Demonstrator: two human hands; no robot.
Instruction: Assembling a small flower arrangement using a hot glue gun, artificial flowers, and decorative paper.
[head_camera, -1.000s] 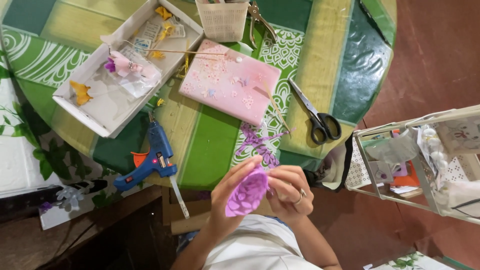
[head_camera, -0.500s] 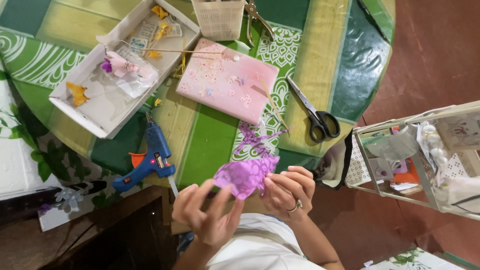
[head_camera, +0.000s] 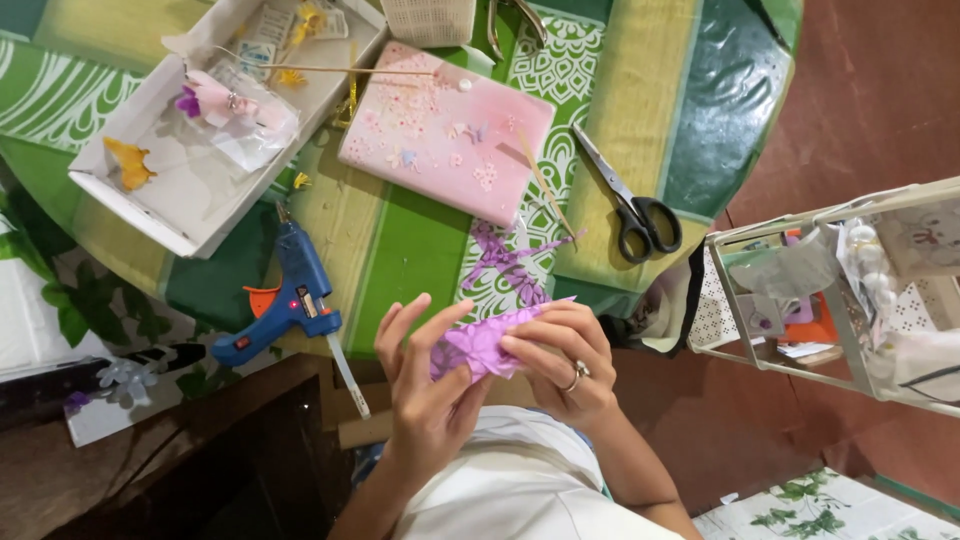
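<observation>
Low centre of frame, the crumpled purple paper flower piece (head_camera: 483, 345) has flattened out since a second ago, left hand (head_camera: 425, 385) spread half-open under it while the right hand (head_camera: 560, 360) pinches its edge.

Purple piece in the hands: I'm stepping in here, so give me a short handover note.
Left hand: fingers spread, palm against the purple piece.
Right hand: pinches its right end.
Piece is held above the table's near edge.
Glue gun lies left of the hands; scissors and pink pad are beyond them.
Done: piece looks creased.
Left: cannot tell from this view.
</observation>
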